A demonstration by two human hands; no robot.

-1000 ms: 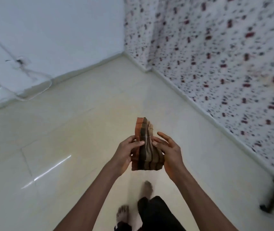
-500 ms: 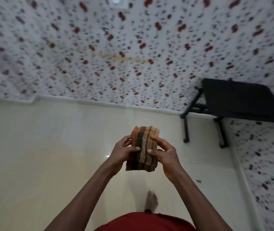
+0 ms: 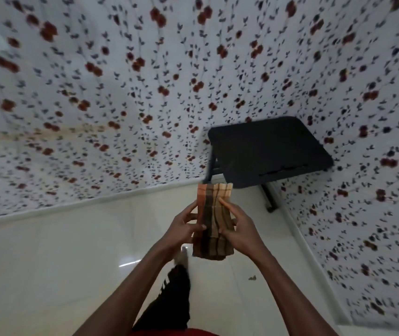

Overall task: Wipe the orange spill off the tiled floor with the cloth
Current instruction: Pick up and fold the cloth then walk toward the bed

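A: Hands first?

B: Both up in front, centre frame. Left hand [image 3: 186, 225] grips the folded cloth [image 3: 214, 220] from its 9 o'clock side, thumb across the front, fingers curled behind, so those are hidden. Right hand [image 3: 238, 229] pinches it from 3 o'clock, forefinger laid up the front, thumb near the lower edge.

A: Cloth itself?

B: Checked, orange and brown stripes, folded into a tall narrow pad, held upright in the air, well apart from the floor [image 3: 60, 251]. No label or writing I can read on it.

A: The spill?

B: Can't make out any orange on the pale tiles in view. There's one small dark speck [image 3: 251, 278] at abt 4 o'clock of the cloth, too small to tell what it is.

A: Further out?

B: Below the hands, a dark trouser leg [image 3: 169, 301] and a bare foot [image 3: 182, 257], blurred. Red garment cut off at the bottom edge. At 1 o'clock of the cloth, a black table [image 3: 268, 149], its near leg partly hidden behind the cloth top. Floral wall covering [image 3: 96, 93] w/ red flowers all round, smeared by motion; faint brownish streak at approx 9 o'clock, possibly a stain.
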